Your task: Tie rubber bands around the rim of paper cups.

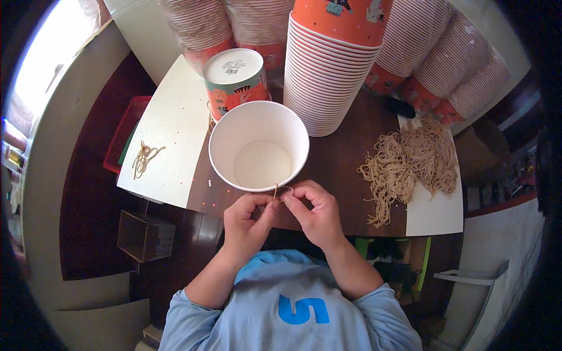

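Both hands meet at the near rim of a white tub (257,131), whose open mouth faces up and shows a bare, round bottom inside. The left hand (248,217) has thumb and forefinger pinched together on a thin tan cord (276,193), which shows against the rim; the right hand (317,212) has its own grip closed too, thumb and forefinger clamped on the cord just beside the left fingertips. How the cord passes through the tub's wall is too small to tell. The tub is at the front of the table (345,175), which is dark brown in the middle with white sections at either side. Just behind the tub, toward the left, an orange and green tub (237,96) stands upside down, its pale base uppermost. To the right of that rises a tall stack of nested tubs (331,76) — white rims in close rows, an orange printed one at the top. A big tangled heap of tan cords (410,164) lies on the table's right side, while a small loose bundle of cord (144,158) lies on the white section at left. More stacks in clear plastic (196,26) line the back.
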Action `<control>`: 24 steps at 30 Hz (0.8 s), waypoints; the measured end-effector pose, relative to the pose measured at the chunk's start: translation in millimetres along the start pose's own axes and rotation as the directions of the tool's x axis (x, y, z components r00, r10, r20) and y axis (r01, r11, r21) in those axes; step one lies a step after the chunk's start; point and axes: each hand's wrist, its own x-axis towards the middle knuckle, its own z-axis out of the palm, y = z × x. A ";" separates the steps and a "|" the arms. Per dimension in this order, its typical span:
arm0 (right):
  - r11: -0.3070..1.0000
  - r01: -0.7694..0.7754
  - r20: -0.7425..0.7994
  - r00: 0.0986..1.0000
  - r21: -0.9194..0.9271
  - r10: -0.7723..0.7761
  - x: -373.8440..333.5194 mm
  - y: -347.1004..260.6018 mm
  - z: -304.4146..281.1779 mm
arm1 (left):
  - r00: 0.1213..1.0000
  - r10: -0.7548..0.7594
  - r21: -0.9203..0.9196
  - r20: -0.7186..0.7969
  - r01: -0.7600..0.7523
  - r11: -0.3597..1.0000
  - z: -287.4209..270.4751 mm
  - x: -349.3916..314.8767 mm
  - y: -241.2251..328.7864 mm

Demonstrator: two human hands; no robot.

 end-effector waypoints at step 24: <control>0.991 0.089 -0.051 0.994 -0.099 -0.095 4.4 -9.6 -5.3 | 0.970 -0.206 -0.383 0.131 0.241 0.892 -8.8 1.1 -4.5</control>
